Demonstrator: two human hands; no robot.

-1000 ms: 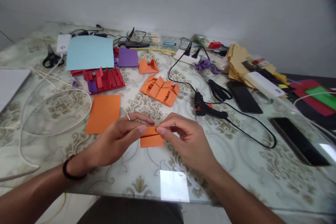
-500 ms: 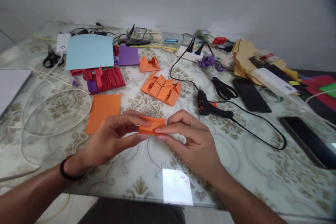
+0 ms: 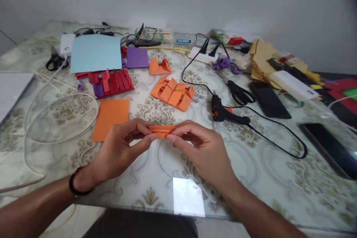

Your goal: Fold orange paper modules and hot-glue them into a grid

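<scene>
Between my two hands is a small folded piece of orange paper [image 3: 161, 130], held above the table with a crease running along its length. My left hand [image 3: 122, 145] pinches its left end between thumb and fingers. At the other end, my right hand [image 3: 200, 148] grips it the same way. A flat sheet of orange paper [image 3: 111, 117] lies just beyond my left hand. Past the held piece sit an orange folded-paper assembly [image 3: 173, 93] and a smaller orange folded piece [image 3: 159, 67]. A red folded-paper assembly [image 3: 114, 82] rests to their left.
A black glue gun [image 3: 228, 113] with its cord lies at the right, near black-handled scissors [image 3: 241, 93] and two phones [image 3: 269, 100]. Light blue sheets [image 3: 96, 54], a purple sheet [image 3: 137, 57] and a white power strip [image 3: 203, 55] are farther back. A white cable [image 3: 60, 141] loops at the left.
The orange paper has tipped and been folded narrower, so less of its face shows. The fingers of both hands have closed in along its ends.
</scene>
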